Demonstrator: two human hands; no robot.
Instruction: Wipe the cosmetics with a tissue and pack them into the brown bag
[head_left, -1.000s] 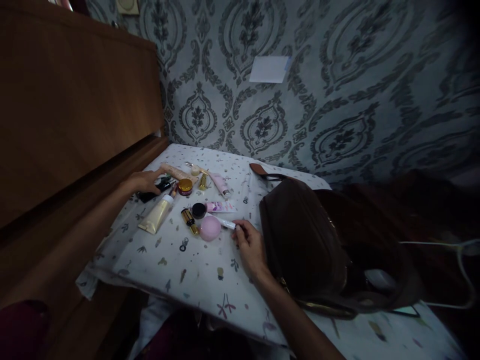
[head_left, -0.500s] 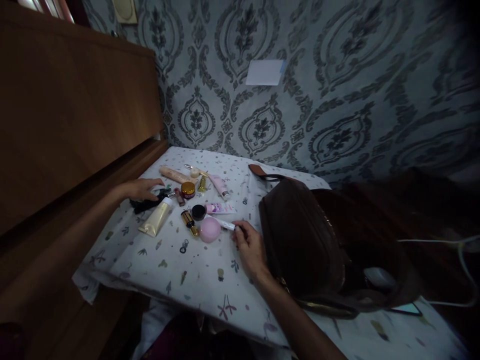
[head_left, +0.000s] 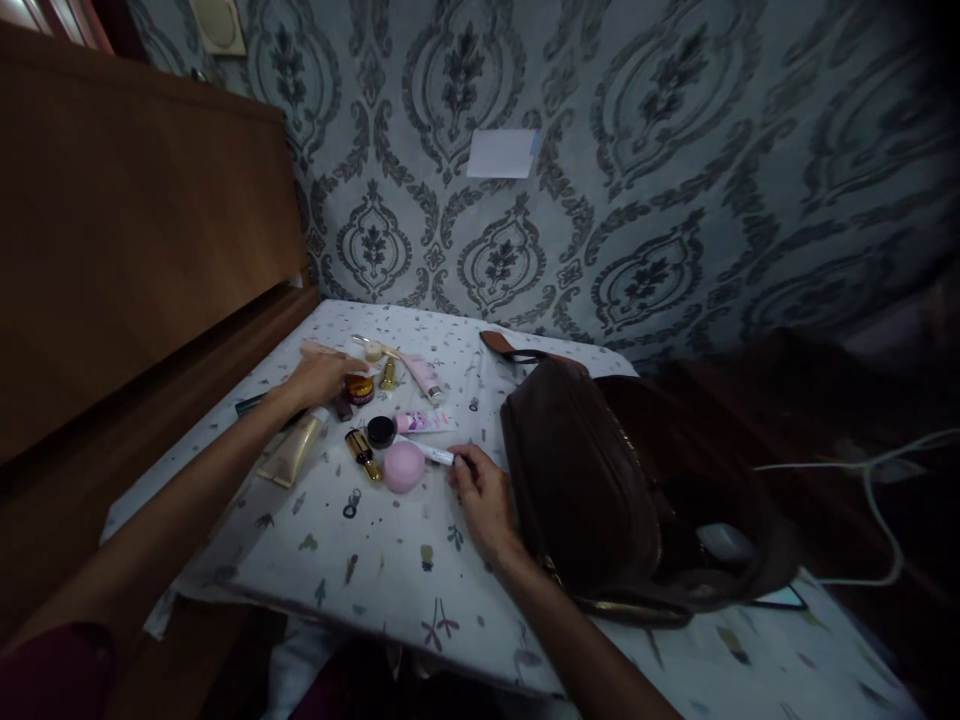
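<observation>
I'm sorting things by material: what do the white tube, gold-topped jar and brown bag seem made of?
White tube: probably plastic, smooth and evenly white.
Gold-topped jar: glass or plastic; the glossy top gleams like metal, perhaps only coated.
Brown bag: leather or imitation, judging by smooth, low-sheen panels.

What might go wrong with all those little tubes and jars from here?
The left hand is right by the gold-lidded jar, which might get knocked. The right hand seems to pinch the end of the white tube, close beside the pink round item; a tug could nudge that aside. The brown bag gapes open near the right forearm, so a bump might dislodge the pale object inside.
</observation>
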